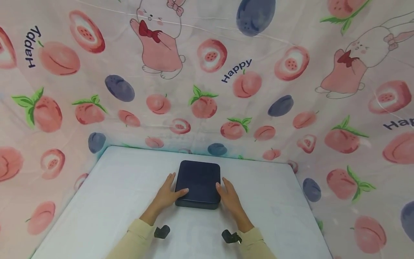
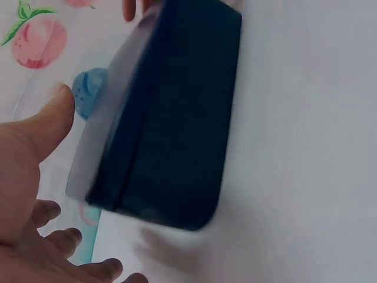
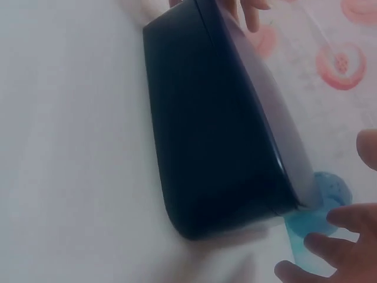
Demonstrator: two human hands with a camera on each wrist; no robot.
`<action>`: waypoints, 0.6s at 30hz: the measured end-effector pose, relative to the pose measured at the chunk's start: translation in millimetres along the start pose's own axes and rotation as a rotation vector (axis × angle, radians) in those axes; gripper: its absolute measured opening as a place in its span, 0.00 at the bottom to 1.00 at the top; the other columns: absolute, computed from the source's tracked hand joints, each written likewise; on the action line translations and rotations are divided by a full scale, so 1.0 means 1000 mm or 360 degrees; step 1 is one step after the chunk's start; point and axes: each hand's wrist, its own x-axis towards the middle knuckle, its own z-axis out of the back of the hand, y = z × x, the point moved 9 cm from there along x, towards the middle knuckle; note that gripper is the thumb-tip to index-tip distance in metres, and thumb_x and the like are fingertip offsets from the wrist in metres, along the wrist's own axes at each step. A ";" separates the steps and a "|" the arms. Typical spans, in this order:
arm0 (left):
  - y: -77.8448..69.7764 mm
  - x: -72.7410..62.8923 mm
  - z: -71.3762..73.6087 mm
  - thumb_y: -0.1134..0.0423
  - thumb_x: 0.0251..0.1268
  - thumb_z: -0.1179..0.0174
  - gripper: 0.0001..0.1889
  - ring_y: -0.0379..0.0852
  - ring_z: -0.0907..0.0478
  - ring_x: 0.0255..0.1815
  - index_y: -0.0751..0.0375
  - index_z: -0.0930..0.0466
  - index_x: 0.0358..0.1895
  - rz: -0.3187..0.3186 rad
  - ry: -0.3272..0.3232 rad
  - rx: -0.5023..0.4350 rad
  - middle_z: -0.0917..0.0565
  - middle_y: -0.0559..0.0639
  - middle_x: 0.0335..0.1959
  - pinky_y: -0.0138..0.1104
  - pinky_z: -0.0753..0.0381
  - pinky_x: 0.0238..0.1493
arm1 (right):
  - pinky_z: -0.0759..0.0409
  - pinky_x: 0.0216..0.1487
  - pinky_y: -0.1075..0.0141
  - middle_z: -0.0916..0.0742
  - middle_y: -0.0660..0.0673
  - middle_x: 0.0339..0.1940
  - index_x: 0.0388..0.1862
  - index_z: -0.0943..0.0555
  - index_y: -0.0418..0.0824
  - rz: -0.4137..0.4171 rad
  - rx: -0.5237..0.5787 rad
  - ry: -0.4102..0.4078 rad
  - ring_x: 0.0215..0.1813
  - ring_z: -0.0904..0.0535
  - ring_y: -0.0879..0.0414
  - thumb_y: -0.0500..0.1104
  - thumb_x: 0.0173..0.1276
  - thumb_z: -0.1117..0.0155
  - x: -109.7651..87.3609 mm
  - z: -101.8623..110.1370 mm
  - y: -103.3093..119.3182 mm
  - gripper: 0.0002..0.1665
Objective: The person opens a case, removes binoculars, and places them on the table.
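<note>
Dark lettering on the fruit-patterned cloth (image 1: 207, 23), in the head view: "Happy" (image 1: 31, 46) at ten o'clock, running upward; a second "Happy" (image 1: 236, 71) at one o'clock, slanting; "Hap" (image 1: 398, 124) at three o'clock, cut off by the edge.

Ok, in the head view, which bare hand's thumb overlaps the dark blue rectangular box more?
The bare left hand: its thumb reaches clearly over the dark blue rectangular box; the thumb of the bare right hand barely overlaps its right edge.
</note>
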 end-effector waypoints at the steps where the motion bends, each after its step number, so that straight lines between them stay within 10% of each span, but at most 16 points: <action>1: 0.001 0.001 -0.001 0.40 0.64 0.29 0.56 0.70 0.56 0.86 0.60 0.53 0.85 0.0023 -0.0002 -0.0052 0.53 0.66 0.87 0.65 0.48 0.82 | 0.42 0.80 0.33 0.37 0.31 0.84 0.84 0.41 0.40 -0.0029 0.0046 -0.0002 0.83 0.42 0.30 0.64 0.82 0.51 0.001 0.000 -0.002 0.43; 18: 0.000 0.010 0.005 0.67 0.67 0.31 0.42 0.69 0.32 0.77 0.61 0.41 0.82 0.0214 -0.0175 -0.0556 0.33 0.66 0.79 0.56 0.27 0.74 | 0.19 0.64 0.51 0.19 0.34 0.65 0.76 0.28 0.36 -0.0244 0.0484 -0.0153 0.62 0.20 0.43 0.38 0.79 0.45 0.010 -0.001 -0.011 0.29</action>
